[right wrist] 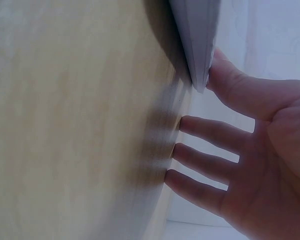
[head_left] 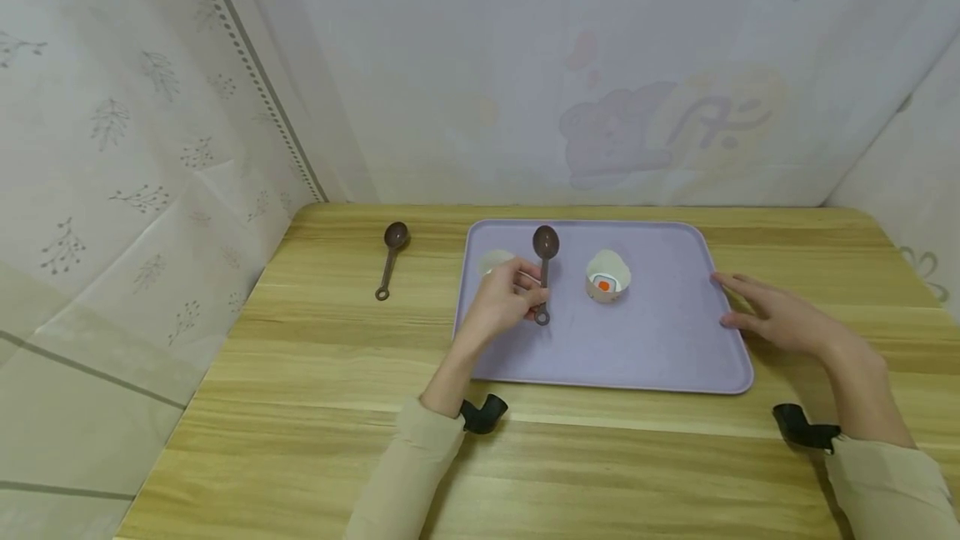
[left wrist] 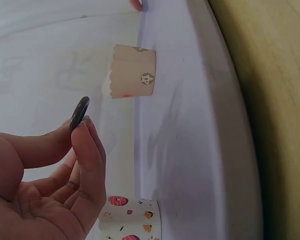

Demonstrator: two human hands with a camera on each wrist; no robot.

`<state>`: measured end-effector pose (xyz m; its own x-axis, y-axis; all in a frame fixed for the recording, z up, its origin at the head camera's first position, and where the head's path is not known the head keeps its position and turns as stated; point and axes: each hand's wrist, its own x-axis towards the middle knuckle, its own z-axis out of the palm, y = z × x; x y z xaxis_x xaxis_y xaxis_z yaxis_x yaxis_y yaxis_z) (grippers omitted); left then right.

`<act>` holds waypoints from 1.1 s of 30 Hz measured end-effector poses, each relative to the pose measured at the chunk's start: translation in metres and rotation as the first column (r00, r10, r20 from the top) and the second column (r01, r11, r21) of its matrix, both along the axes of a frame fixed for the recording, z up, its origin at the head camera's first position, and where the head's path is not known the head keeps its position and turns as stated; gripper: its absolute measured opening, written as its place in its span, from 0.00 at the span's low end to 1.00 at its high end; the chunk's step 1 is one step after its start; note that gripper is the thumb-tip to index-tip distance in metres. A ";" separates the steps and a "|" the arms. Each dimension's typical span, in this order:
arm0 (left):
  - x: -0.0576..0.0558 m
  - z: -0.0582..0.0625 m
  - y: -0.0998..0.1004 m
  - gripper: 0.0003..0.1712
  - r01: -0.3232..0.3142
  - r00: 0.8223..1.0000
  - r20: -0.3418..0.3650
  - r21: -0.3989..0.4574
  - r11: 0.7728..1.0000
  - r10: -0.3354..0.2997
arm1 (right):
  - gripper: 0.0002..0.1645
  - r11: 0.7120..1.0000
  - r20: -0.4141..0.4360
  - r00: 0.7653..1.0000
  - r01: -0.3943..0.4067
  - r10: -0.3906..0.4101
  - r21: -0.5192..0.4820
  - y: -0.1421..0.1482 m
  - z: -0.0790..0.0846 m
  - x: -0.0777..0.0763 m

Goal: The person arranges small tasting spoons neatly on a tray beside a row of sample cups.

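Note:
My left hand (head_left: 501, 302) pinches a brown measuring spoon (head_left: 546, 242) by its handle above the lilac tray (head_left: 660, 348), the bowl pointing to the back. In the left wrist view the ring end of the spoon (left wrist: 80, 113) shows between thumb and forefinger. A beige paper baking cup (head_left: 602, 297) stands on the tray to the right of the spoon, with a white piece with an orange spot (head_left: 604, 283) inside. Another paper cup (head_left: 495, 258), white with a colourful print, is partly hidden behind my left hand. My right hand (head_left: 791, 319) touches the tray's right edge, fingers fairly straight.
A second brown measuring spoon (head_left: 392, 250) lies on the wooden table (head_left: 337, 357) left of the tray. Patterned curtains (head_left: 450, 73) hang behind the table and along its sides. Black mounts (head_left: 483, 415) sit at both wrists.

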<state>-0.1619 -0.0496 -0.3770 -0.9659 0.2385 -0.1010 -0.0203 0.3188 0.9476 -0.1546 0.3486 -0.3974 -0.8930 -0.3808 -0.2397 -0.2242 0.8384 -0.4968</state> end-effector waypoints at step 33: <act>0.000 -0.015 0.011 0.13 -0.006 1.000 -0.014 -0.194 0.981 0.004 | 0.44 1.000 0.010 1.000 0.007 -0.007 0.004 0.001 -0.001 0.000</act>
